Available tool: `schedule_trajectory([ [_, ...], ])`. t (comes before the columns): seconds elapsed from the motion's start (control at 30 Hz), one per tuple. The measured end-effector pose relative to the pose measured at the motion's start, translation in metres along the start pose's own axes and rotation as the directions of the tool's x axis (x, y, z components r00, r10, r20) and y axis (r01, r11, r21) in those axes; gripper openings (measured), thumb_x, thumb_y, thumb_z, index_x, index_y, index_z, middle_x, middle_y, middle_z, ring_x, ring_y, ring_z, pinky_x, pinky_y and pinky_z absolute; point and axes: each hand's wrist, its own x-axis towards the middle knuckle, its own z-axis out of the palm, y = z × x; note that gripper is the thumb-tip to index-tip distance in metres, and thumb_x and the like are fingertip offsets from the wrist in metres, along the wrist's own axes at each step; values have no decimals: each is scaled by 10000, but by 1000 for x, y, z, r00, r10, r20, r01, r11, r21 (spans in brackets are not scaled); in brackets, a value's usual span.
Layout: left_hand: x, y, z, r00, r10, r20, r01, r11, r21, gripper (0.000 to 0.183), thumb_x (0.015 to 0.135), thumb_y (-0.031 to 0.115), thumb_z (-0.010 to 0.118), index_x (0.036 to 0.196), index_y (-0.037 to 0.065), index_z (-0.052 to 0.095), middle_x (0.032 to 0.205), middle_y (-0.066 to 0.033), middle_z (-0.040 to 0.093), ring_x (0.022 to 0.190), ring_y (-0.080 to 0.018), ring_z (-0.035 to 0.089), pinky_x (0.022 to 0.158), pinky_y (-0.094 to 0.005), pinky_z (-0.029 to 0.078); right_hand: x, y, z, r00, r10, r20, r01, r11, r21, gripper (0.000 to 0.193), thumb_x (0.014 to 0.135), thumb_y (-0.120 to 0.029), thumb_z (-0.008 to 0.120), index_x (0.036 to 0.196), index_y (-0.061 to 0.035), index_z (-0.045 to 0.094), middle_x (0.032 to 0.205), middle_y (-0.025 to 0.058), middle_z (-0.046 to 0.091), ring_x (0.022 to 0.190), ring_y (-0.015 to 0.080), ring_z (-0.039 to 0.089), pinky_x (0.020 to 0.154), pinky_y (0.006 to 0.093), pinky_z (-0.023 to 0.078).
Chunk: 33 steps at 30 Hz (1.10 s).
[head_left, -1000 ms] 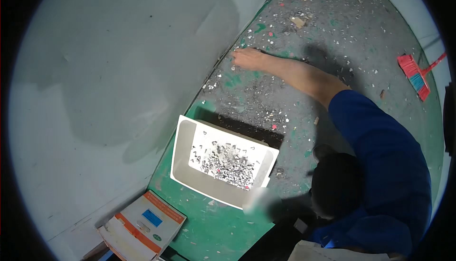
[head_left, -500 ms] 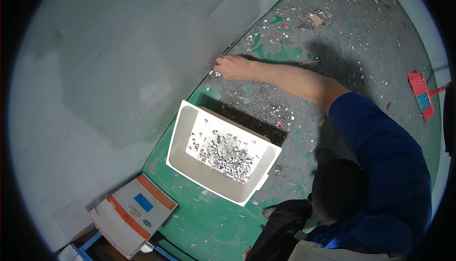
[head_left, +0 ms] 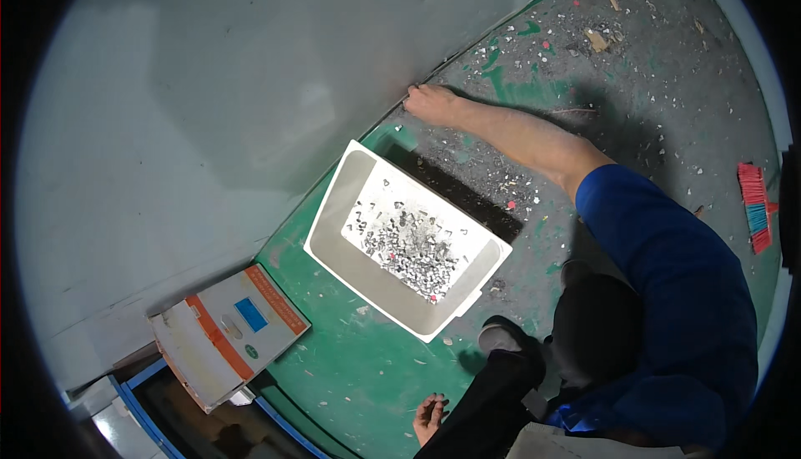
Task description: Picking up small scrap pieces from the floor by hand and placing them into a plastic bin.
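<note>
My right hand point(head_left: 432, 105) reaches far forward to the seam where the floor meets the grey wall. Its fingers are curled together at the floor; whatever lies in them is hidden. One small white scrap point(head_left: 399, 128) lies just short of it. At the bottom, beside my leg, my left hand point(head_left: 430, 417) hangs low with fingers bent in toward the thumb, and I cannot make out anything in it. Between the two hands stands a white rectangular plastic bin point(head_left: 346, 279). Many small dark and silvery scraps point(head_left: 409, 250), with a few pink bits, are spread over its bottom.
A white and orange cardboard box point(head_left: 238, 334) sits lower left by the wall, over a blue-edged container point(head_left: 171, 375). A red and blue brush head point(head_left: 755, 209) lies far right. Loose scraps point(head_left: 596, 39) litter the grey-green floor. My shoe point(head_left: 501, 334) is near the bin.
The view has shifted, and the bin appears slightly higher and further right. My left hand has come into view at the bottom. White scraps seen beside my right fingers are fewer.
</note>
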Motion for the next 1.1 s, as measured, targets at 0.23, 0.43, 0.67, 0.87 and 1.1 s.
schedule_trajectory([
  [0.23, 93, 75, 16, 994, 51, 93, -78, 946, 313, 317, 936, 127, 662, 1222, 10, 593, 1137, -105, 669, 991, -196, 647, 775, -313, 530, -25, 11, -11, 940, 87, -330, -40, 989, 146, 121, 781, -21, 579, 819, 30, 682, 871, 242, 661, 870, 400, 691, 751, 464, 580],
  [0.43, 190, 139, 78, 974, 224, -24, -212, 948, 237, 609, 940, 135, 647, 1431, -42, 332, 1339, -196, 520, 1155, -259, 557, 889, -361, 496, -84, -86, -82, 962, -7, -273, 214, 641, 737, 221, 706, -50, 618, 893, 16, 715, 907, 261, 661, 881, 408, 659, 826, 444, 531],
  [0.67, 253, 98, 108, 881, 473, -8, -438, 822, 365, 736, 951, 66, 542, 1507, -25, 69, 1473, -255, 280, 1332, -319, 352, 1120, -420, 286, -37, -69, -39, 933, 113, -341, 134, 771, 622, 190, 799, -62, 559, 885, 47, 689, 937, 232, 657, 926, 389, 652, 841, 457, 525],
  [0.87, 256, 91, 106, 835, 551, 4, -491, 742, 457, 719, 908, -30, 456, 1504, -44, 53, 1473, -271, 235, 1349, -366, 319, 1142, -425, 247, -7, -59, 19, 974, -158, -161, 156, 987, -26, 181, 818, -90, 578, 846, 38, 703, 989, 184, 647, 1023, 338, 632, 820, 418, 574],
  [1.1, 263, 86, 107, 852, 522, -38, -461, 784, 415, 705, 889, -71, 427, 1500, -44, 76, 1473, -276, 232, 1344, -368, 337, 1135, -419, 269, -15, -60, -3, 953, 118, -278, -31, 954, 299, 148, 791, -50, 558, 788, 37, 678, 1000, 252, 622, 933, 388, 660, 783, 456, 565],
])
